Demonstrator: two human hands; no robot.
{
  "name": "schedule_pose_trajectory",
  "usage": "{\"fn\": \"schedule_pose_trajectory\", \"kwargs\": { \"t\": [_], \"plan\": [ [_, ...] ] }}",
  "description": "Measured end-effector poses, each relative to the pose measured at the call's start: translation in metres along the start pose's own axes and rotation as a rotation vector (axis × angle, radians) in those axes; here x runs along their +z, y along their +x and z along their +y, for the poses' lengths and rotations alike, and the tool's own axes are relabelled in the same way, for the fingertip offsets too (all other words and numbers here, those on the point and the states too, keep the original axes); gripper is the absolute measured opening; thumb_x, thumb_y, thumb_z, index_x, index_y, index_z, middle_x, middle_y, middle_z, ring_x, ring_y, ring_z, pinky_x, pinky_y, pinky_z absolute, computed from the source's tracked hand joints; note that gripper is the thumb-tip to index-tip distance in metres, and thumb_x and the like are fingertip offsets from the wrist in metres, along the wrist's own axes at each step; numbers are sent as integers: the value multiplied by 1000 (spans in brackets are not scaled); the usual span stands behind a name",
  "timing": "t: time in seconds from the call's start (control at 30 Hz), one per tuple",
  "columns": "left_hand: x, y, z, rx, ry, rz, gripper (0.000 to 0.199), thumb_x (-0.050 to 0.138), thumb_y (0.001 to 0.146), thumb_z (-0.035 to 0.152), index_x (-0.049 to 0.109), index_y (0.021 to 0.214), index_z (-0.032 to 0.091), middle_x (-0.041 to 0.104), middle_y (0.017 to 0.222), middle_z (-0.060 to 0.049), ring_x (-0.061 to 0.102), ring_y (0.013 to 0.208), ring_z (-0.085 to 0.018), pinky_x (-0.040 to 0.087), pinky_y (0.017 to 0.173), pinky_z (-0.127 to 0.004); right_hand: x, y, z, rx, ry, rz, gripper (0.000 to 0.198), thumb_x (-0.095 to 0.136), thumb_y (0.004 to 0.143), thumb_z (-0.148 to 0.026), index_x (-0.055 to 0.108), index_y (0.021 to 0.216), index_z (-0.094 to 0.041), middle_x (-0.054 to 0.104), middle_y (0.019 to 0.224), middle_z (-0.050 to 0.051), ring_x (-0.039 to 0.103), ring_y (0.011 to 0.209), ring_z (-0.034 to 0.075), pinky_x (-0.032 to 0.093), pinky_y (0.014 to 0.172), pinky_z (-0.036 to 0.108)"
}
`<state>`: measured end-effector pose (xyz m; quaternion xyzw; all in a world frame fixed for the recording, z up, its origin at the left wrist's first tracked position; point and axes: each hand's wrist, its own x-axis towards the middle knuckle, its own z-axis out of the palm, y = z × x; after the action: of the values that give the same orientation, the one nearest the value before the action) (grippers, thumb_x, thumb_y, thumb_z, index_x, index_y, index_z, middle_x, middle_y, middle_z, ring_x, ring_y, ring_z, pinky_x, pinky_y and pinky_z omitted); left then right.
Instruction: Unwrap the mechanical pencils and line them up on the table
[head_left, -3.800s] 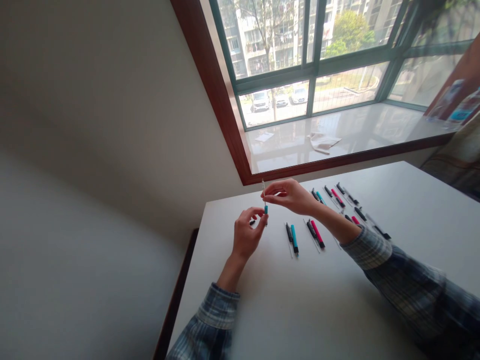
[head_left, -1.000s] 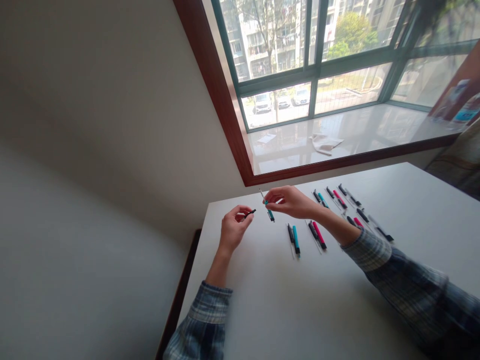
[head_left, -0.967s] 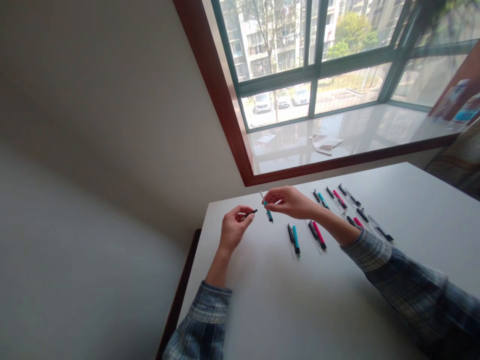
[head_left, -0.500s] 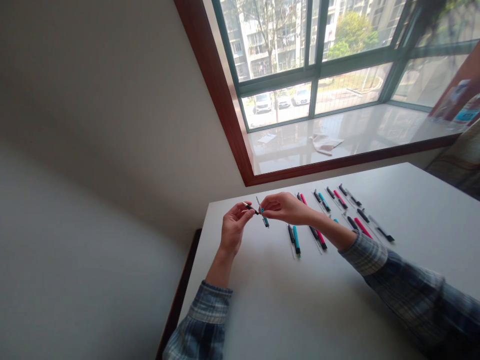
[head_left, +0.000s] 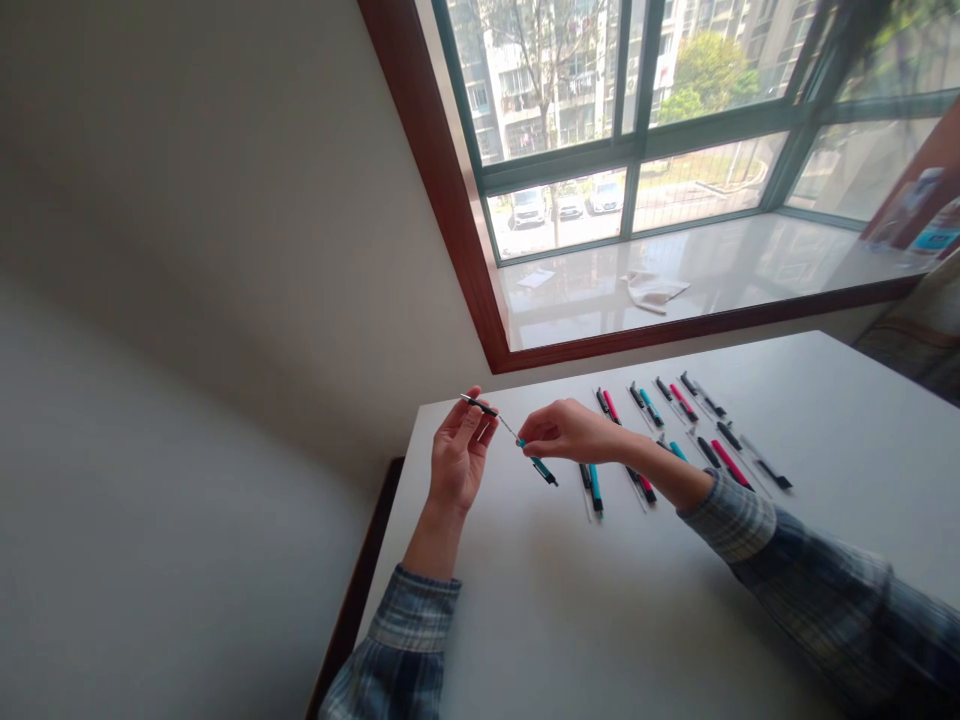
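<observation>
My left hand (head_left: 456, 462) pinches a black pen barrel (head_left: 484, 408) with a pale tip, tilted down to the right. Thumb and fingers of my right hand (head_left: 574, 432) are closed on a teal pen barrel (head_left: 541, 468) whose black clip end points down to the right. A thin refill (head_left: 507, 427) bridges the gap between the two parts. Its ends are too small to make out clearly. Both hands are above the far left part of the white table (head_left: 495, 620).
Rows of pen parts lie right of my hands, among them a teal barrel (head_left: 595, 487), a pink barrel (head_left: 729, 464) and a grey piece (head_left: 772, 473). Behind the table are a window sill (head_left: 577, 310) with a cloth (head_left: 651, 291) and a bottle (head_left: 936, 235).
My left hand has shifted slightly left and up with the black barrel. My right hand has dropped a little, and the teal barrel now slants more, with more of it in sight.
</observation>
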<state>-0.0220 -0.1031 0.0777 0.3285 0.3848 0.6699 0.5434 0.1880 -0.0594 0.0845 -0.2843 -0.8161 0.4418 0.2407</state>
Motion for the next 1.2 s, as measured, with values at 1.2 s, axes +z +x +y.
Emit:
{"fn": "schedule_pose_trajectory", "kwargs": {
  "t": [1.2],
  "plan": [
    [1, -4, -11, -13, 232, -100, 31, 87, 77, 30, 78, 105, 21, 74, 100, -4, 68, 93, -16, 53, 91, -31, -1, 4, 10, 37, 170, 185, 24, 77, 85, -36, 72, 102, -20, 81, 92, 7, 77, 86, 23, 60, 73, 31]
  ]
}}
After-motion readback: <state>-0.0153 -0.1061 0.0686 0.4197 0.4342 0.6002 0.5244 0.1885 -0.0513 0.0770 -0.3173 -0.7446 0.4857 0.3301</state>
